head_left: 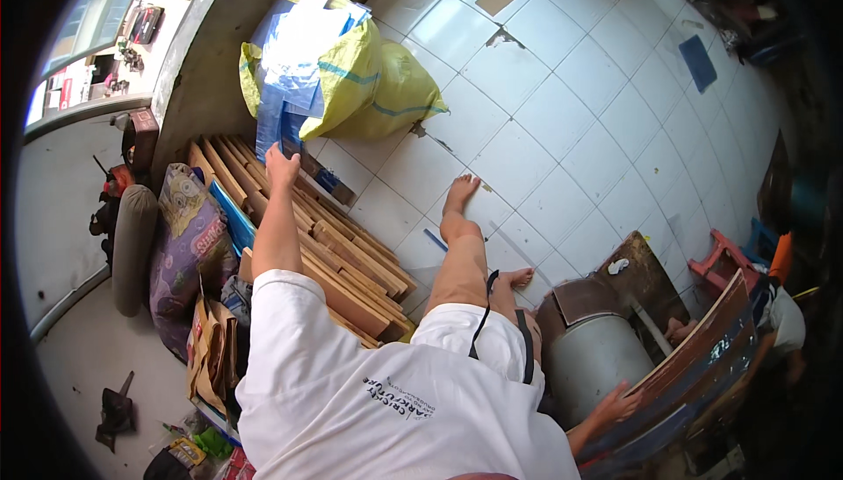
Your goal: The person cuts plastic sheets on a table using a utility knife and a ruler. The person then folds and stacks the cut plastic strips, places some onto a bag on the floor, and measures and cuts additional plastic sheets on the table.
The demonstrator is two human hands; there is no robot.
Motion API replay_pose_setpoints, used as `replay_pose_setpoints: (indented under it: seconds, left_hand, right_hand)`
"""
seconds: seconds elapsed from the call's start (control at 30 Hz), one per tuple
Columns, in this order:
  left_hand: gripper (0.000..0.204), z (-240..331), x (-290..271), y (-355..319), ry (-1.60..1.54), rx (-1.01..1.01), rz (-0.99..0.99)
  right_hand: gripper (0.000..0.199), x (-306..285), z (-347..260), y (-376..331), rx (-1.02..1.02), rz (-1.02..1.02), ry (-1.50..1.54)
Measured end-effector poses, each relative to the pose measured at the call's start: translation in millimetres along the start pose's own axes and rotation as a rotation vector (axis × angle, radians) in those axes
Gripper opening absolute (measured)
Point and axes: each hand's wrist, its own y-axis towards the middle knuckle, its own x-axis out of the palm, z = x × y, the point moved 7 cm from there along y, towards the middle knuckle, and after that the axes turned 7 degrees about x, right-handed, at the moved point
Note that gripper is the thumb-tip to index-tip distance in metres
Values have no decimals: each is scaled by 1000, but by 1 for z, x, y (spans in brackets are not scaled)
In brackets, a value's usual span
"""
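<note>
Watching remotely, I log the left hand [283, 166] at ten o'clock, pinching a blue plastic strip [269, 127] that runs up to a yellow woven sack [353, 67] at eleven. Right hand [618, 404], between four and five: fingers loosely spread near a grey cylinder [597, 359]; contact unclear.

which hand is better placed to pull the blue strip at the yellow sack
Likely left: the left hand seems to grip the blue strip, while the right hand is far off, near the grey cylinder.
</note>
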Motion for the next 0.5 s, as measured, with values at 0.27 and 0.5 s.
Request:
replay_pose_setpoints:
  seconds: [0.27,0.5]
  left_hand:
    - [121,-82,10,129,171,-148,-127]
    - [132,-83,38,181,18,159,-81]
  right_hand:
    - [92,3,-47,-5,193,-124,-284]
    - [95,25,-19,9,220,-248,-250]
